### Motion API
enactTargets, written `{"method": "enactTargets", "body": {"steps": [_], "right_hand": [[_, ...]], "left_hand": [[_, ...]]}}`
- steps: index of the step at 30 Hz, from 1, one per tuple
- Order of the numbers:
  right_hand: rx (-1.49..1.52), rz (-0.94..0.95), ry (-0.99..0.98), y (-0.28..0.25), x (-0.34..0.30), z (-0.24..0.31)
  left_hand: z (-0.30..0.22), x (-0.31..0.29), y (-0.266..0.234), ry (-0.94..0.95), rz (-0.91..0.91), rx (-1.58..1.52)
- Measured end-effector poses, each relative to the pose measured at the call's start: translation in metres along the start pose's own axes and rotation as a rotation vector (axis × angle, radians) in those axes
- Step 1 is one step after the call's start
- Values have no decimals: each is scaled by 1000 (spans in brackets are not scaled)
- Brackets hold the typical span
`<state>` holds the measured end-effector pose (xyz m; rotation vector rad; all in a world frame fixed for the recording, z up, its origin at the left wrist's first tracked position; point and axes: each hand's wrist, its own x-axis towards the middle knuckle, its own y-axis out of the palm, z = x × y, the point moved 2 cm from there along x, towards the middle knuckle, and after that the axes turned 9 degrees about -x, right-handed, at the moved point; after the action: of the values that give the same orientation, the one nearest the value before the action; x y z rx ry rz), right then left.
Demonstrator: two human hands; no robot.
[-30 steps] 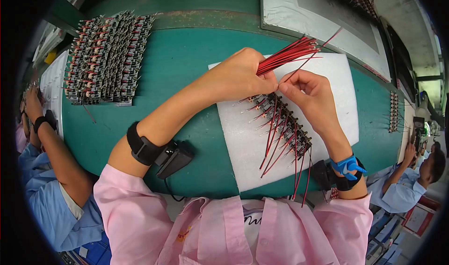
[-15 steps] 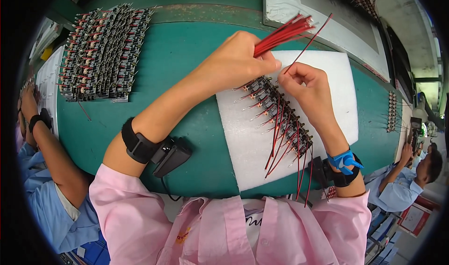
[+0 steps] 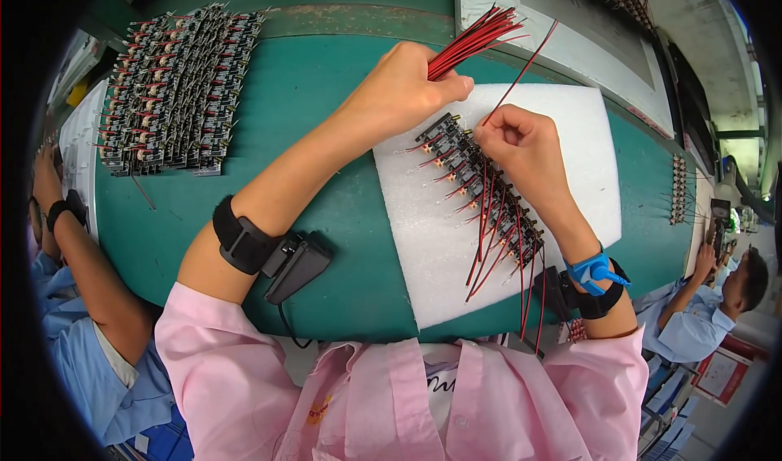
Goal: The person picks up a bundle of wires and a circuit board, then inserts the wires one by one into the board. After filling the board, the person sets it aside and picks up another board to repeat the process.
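Note:
A bundle of red and black wires (image 3: 476, 41) sticks up out of my left hand (image 3: 411, 86), whose fingers are closed around it. My right hand (image 3: 519, 142) pinches a single red-and-black wire (image 3: 521, 72), its free end rising up and to the right. Just left of the right hand lies a strip of small black circuit boards (image 3: 466, 176), slanting across a white foam sheet (image 3: 436, 294). Several red and black wires (image 3: 482, 241) hang from the strip toward me, some past the foam's near edge. The pinched wire's lower end is hidden by my fingers.
Rows of similar circuit boards (image 3: 175, 94) stand at the left of the green table (image 3: 326, 62). A large white-framed panel (image 3: 570, 37) borders the far right. Another board strip (image 3: 678, 188) lies at the right. Co-workers in blue sit on both sides.
My left hand and its wire bundle have moved left and slightly up, away from the right hand. The right hand has shifted slightly left with its wire, and the strip's far end now shows.

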<state>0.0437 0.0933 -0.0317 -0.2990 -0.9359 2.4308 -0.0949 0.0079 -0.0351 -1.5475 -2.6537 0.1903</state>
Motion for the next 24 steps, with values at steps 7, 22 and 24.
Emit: {"method": "enactTargets", "body": {"steps": [7,22,24], "right_hand": [[-15,-33,-31,-1,-3,0],[28,-22,-15,-1,-3,-3],[21,-28,-1,0,-3,-3]], "left_hand": [[3,0,1,11,-7,-10],[1,-1,1,-33,33,21],[1,-1,1,-7,20,13]]}}
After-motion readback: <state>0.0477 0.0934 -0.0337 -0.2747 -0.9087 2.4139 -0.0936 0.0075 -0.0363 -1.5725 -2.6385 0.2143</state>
